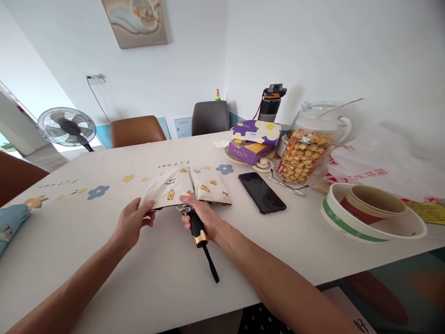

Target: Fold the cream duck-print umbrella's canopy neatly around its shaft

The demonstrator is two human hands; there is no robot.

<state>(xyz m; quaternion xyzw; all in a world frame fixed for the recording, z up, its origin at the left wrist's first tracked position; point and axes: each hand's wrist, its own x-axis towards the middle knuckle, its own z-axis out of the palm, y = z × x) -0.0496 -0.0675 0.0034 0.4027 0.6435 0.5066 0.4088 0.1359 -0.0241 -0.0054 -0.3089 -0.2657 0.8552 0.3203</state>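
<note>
A folding umbrella (208,185) with cream cloth and small yellow cartoon figures lies collapsed over the white table. Its black handle has a gold band and a black wrist strap that points toward me. My right hand (201,213) is closed around the top of the handle, the thumb on the cloth's lower edge. At the left corner of the cloth, my left hand (134,220) pinches the hem between thumb and fingers. The cloth's left part is spread flat, and a fold line runs near its middle. A black phone (262,192) rests to the right of the umbrella.
Right of the phone are glasses (288,184), a snack-filled plastic jar (302,153), paper bowls (354,234) and a plastic bag (375,162). Purple boxes (248,152) and a black bottle (271,104) stand behind. Blue cloth (12,225) lies at the left edge.
</note>
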